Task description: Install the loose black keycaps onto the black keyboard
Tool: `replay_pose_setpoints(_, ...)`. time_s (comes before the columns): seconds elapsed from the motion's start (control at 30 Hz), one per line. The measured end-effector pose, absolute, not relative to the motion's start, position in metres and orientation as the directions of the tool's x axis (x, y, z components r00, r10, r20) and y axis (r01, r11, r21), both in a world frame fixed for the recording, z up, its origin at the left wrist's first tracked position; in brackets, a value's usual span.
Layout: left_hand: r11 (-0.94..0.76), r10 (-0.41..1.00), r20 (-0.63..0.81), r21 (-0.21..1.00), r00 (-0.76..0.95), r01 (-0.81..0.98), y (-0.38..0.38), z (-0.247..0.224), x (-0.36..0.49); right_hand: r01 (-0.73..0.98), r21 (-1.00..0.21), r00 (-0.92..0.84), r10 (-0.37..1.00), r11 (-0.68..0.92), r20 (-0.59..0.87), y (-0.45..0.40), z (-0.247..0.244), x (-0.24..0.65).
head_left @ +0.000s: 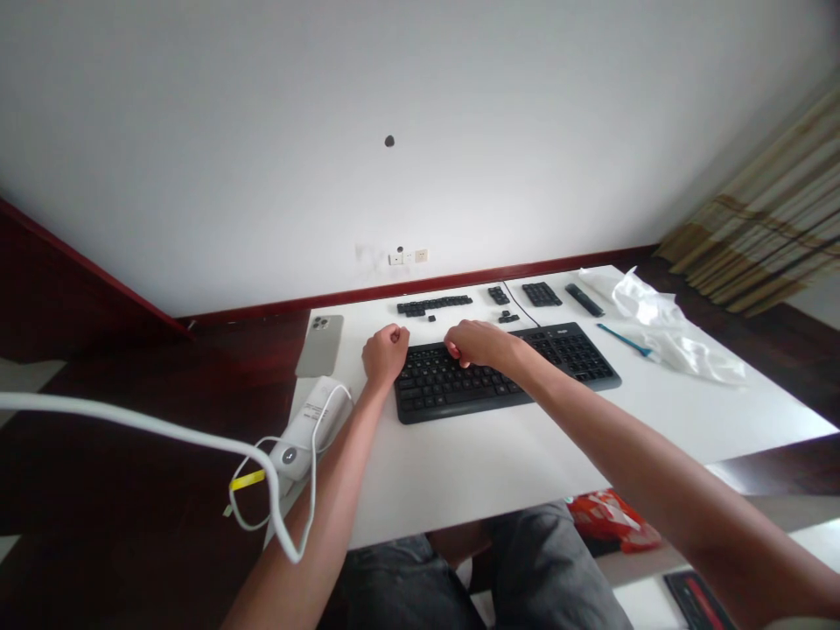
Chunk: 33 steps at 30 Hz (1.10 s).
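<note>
Hanging over the black keyboard (pixel 437 385), left of its centre, right hand (pixel 482 342) is curled downward; cannot tell whether it pinches anything. Left hand (pixel 386 353), closed in a fist, sits at the far-left corner, contents hidden. Keyboard lies on white table (pixel 420 490), loose keycaps (pixel 434 305) grouped beyond, blue tool (pixel 623 339) rightward.

On a white table (pixel 420 472), the bare right hand (pixel 478 342) is over a long black keyboard (pixel 459 395), the bare left hand (pixel 386 353) at its far left corner.
</note>
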<state>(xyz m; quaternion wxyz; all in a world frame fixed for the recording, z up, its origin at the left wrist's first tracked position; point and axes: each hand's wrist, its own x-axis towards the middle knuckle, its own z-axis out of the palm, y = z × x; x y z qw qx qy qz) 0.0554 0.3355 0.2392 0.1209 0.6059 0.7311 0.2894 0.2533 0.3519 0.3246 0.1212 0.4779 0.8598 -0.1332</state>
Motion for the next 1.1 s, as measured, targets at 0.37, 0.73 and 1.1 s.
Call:
replay_pose_setpoints(0.37, 0.112, 0.955, 0.162, 0.578, -0.249, 0.808, 0.336, 0.241, 0.056, 0.764, -0.43, -0.632, 0.693, 0.481, -0.347, 0.379, 0.312, 0.283)
replay_pose_setpoints(0.73, 0.124, 0.949, 0.173, 0.567, -0.265, 0.814, 0.336, 0.24, 0.057, 0.639, -0.514, -0.492, 0.817, 0.573, 0.3, 0.4, 0.256, 0.258)
replay_pose_setpoints(1.1, 0.118, 0.95, 0.174, 0.564, -0.258, 0.818, 0.337, 0.239, 0.057, 0.713, -0.555, -0.368, 0.903, 0.428, 0.222, 0.403, 0.243, 0.254)
